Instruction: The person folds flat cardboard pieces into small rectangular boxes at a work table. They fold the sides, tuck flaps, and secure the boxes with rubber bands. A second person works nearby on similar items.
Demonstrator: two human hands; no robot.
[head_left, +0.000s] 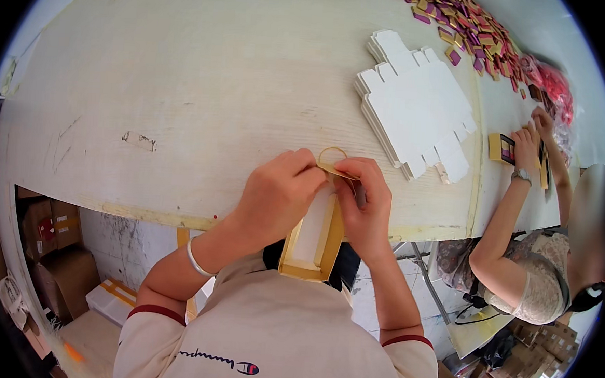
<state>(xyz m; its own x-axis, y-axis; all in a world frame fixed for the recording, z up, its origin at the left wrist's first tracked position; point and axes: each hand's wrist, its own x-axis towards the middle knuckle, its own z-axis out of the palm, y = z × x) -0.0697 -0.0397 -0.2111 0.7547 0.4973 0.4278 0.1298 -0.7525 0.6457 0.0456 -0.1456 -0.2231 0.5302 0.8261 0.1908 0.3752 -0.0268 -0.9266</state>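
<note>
A long gold box (333,235) with a pale inside is held in front of my chest at the table's near edge, its open side facing up. My left hand (276,193) is closed, with its fingertips pinching the far end of the box. Across from it, my right hand (367,205) pinches a gold flap (335,171) at that same end between thumb and fingers. A thin gold loop (332,149) stands up just beyond the fingertips. My fingers partly hide the box's far end.
A stack of flat white die-cut card blanks (416,102) lies to the right on the table (204,115). Many small gold, purple and red pieces (471,33) are heaped at the far right. A co-worker (517,269) handles a gold box (502,149) there. Cardboard cartons (57,227) sit at lower left.
</note>
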